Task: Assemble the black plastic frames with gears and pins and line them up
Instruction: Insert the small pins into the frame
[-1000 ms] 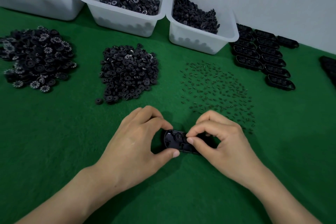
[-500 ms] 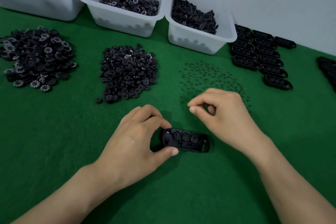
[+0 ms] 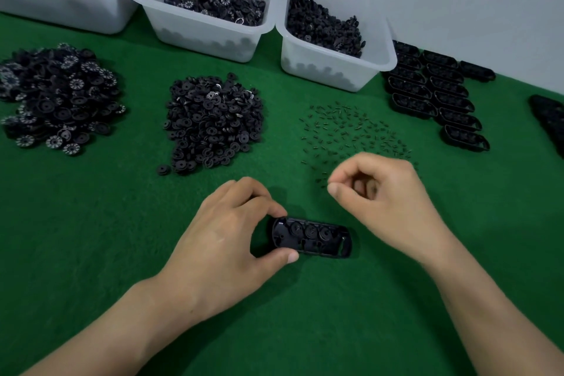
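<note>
A black plastic frame (image 3: 317, 238) lies flat on the green felt in front of me, with three round gears seated in it. My left hand (image 3: 225, 241) pinches the frame's left end between thumb and fingers. My right hand (image 3: 384, 201) hovers just above and to the right of the frame, at the near edge of the scattered small pins (image 3: 351, 128). Its thumb and forefinger are pinched together; whether a pin sits between them is too small to tell. Finished frames (image 3: 436, 98) stand in two rows at the back right.
Two heaps of black gears lie on the felt: a toothed kind (image 3: 58, 98) at the left, and a smaller kind (image 3: 213, 122) in the middle. Three white bins (image 3: 335, 67) of parts line the back. More black frames (image 3: 549, 122) lie at the right edge.
My right hand left the frame and moved up and right to the pin scatter, then held there with fingers pinched. My left hand kept its grip on the frame.
</note>
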